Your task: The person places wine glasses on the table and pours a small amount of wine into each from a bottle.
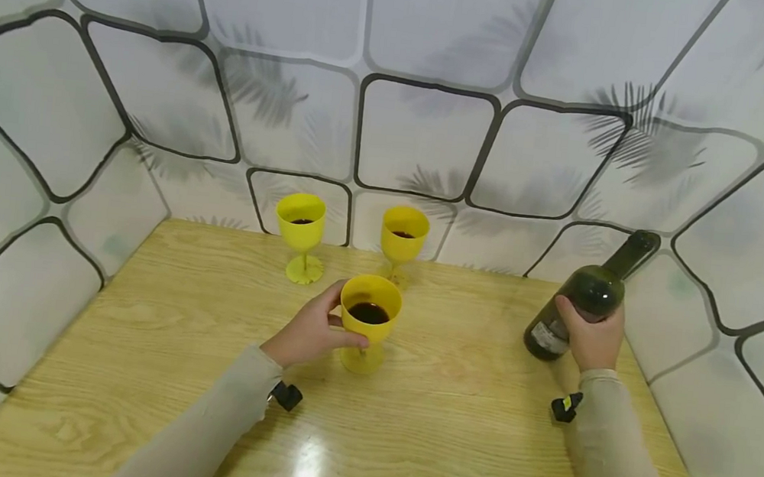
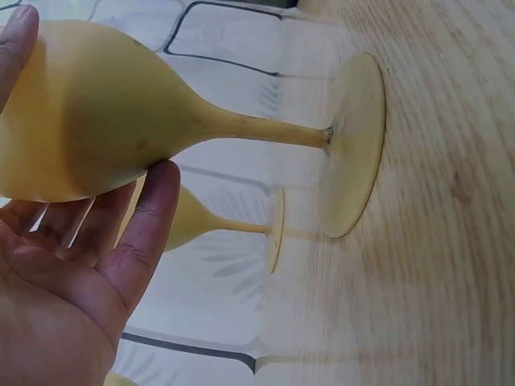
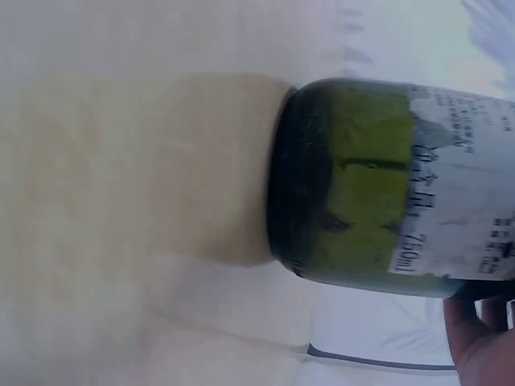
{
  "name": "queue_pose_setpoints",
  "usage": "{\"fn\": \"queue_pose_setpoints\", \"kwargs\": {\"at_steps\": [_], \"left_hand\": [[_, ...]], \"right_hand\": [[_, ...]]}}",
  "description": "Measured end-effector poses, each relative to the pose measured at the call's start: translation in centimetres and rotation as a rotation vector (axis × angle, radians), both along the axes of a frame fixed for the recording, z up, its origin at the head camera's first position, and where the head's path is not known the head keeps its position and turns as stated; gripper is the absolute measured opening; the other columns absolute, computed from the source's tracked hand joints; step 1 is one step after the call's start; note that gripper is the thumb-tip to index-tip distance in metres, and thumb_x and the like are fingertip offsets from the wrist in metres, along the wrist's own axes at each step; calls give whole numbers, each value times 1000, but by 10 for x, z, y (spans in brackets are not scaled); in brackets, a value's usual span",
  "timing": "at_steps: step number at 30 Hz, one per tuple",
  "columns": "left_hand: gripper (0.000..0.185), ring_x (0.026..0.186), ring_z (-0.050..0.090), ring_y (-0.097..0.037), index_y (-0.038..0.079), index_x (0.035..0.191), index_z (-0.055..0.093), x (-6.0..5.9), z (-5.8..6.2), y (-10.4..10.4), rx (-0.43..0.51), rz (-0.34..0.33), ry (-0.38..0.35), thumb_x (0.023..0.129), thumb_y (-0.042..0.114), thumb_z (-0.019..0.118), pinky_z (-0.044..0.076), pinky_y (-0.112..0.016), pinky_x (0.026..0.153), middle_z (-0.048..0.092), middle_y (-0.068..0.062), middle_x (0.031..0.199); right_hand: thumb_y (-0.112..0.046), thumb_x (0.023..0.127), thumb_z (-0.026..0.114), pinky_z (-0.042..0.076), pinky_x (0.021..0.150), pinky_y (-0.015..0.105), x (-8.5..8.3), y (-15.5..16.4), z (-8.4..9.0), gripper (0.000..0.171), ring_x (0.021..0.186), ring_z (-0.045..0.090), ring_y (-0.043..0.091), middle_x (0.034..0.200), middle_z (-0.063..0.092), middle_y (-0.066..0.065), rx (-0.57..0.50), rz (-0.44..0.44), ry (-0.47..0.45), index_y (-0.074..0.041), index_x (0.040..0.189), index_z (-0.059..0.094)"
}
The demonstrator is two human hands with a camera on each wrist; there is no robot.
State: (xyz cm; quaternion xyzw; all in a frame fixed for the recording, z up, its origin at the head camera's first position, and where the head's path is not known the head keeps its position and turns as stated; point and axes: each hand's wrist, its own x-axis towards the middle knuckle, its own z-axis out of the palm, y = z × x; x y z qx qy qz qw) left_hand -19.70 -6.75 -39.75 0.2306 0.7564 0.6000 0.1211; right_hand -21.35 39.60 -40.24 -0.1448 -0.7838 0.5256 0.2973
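Note:
My left hand [image 1: 309,333] grips a yellow goblet [image 1: 377,332] by its bowl, thumb on the near side and fingers behind. Dark liquid shows inside it. In the left wrist view the held goblet's stem [image 2: 257,129] runs down to a round foot [image 2: 354,149] right at the tabletop. Over on the right, my right hand [image 1: 596,342] holds a dark green wine bottle [image 1: 594,290] around its body, the neck leaning to the right. The right wrist view shows its white printed label [image 3: 463,193] and dark base close over the table.
Behind the held goblet, two more yellow goblets stand near the wall: a left goblet [image 1: 301,235] and a right goblet [image 1: 403,245], each with dark liquid. The wooden table [image 1: 460,430] is bounded by patterned walls [image 1: 426,135] at the back and both sides.

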Motion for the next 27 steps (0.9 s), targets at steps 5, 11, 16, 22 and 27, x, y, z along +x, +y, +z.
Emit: {"fn": "queue_pose_setpoints", "kwargs": {"at_steps": [5, 11, 16, 22, 27], "left_hand": [[83, 110, 69, -23, 28, 150, 43, -1, 0, 0, 5, 1, -32, 82, 32, 89, 57, -37, 95, 53, 1, 144], [83, 114, 67, -25, 26, 149, 45, 0, -2, 2, 16, 16, -21, 80, 34, 91, 57, -35, 94, 54, 1, 143], [83, 115, 67, -26, 25, 148, 45, 1, -4, 6, 33, 12, -24, 80, 33, 91, 58, -35, 94, 54, 0, 142], [82, 115, 67, -24, 25, 148, 45, 2, -5, 12, 32, 25, -33, 81, 31, 91, 58, -36, 94, 54, 1, 141], [82, 111, 68, -24, 25, 149, 44, -2, -3, 26, 40, 29, -33, 81, 28, 91, 59, -36, 91, 55, 0, 140]], "right_hand": [[-32, 81, 88, 40, 109, 32, -11, 7, 6, 82, 124, 55, 17, 138, 59, 4, 20, -65, -61, -21, 149, 44], [-41, 81, 87, 38, 113, 40, -15, 16, 9, 87, 131, 51, 26, 146, 54, 12, 0, -82, -86, -16, 149, 39], [-44, 84, 85, 37, 111, 46, -17, 22, 7, 73, 126, 49, 25, 128, 56, 2, 86, -92, -69, -12, 142, 54], [-44, 86, 83, 38, 109, 52, -17, 23, 7, 71, 120, 49, 27, 119, 51, -1, 129, -105, -58, -7, 141, 57], [-41, 88, 82, 38, 110, 51, -19, 22, 9, 70, 123, 52, 32, 130, 54, 12, 133, -91, -49, -5, 142, 55]]}}
